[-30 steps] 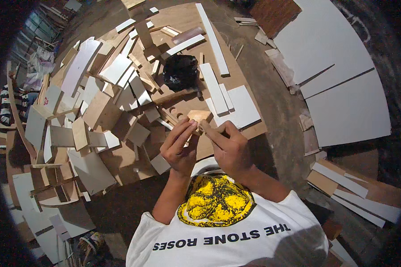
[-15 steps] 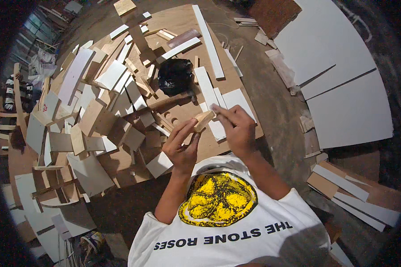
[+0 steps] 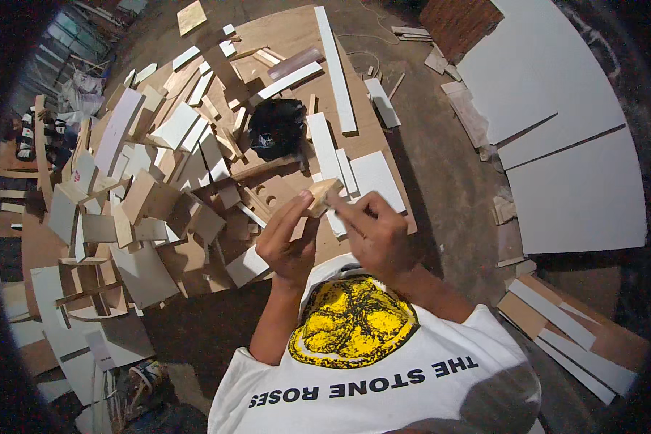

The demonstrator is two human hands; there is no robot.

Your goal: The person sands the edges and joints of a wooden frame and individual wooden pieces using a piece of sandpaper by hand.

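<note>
While your left hand (image 3: 288, 242) grasps the small pale wooden block (image 3: 324, 191) between fingers and thumb, its long axis slants across the view, the near end at your left fingertips and the far end pointing up and right, toward the white panel (image 3: 376, 179). You hold it before you, over the table's (image 3: 369, 137) near side. Your right hand's (image 3: 380, 231) blurred fingertips meet it; whether they clasp anything, you cannot tell.

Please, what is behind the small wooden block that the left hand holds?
Beyond the wooden block, white boards lie on the brown tabletop. What lies directly behind the block and the left hand is covered, so I cannot tell.
</note>
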